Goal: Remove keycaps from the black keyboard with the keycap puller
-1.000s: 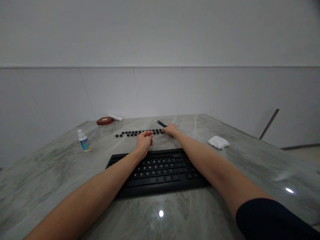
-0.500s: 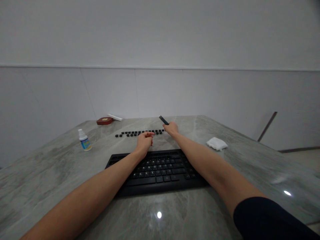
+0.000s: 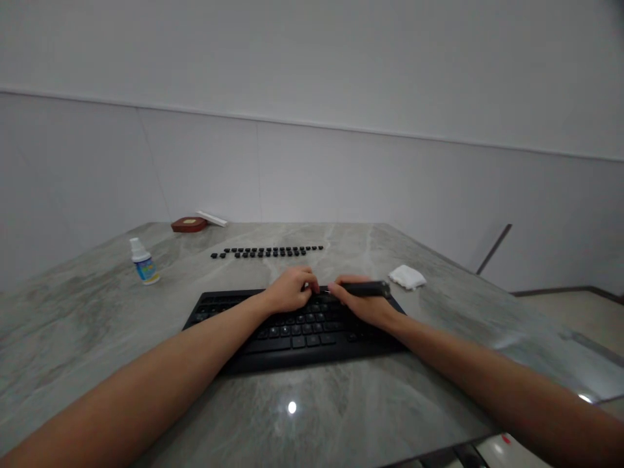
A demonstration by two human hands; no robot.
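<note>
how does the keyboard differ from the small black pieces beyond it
The keyboard is one large body; the small black pieces are many and separate. The keyboard lies nearer the person, partly hidden by the left hand and right hand; the small black pieces lie farther off, uncovered, in two rows. Both are black, on the gray tabletop.

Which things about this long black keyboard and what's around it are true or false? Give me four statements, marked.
1. The right hand holds a dark pen-shaped tool. True.
2. The white plastic spray bottle with a blue label lies on its side. False: the bottle stands on its base.
3. Small black keycaps sit in two rows beyond the long black keyboard. True.
4. The left hand grips the soft white pad. False: that hand is over the keyboard, apart from the pad.
</note>
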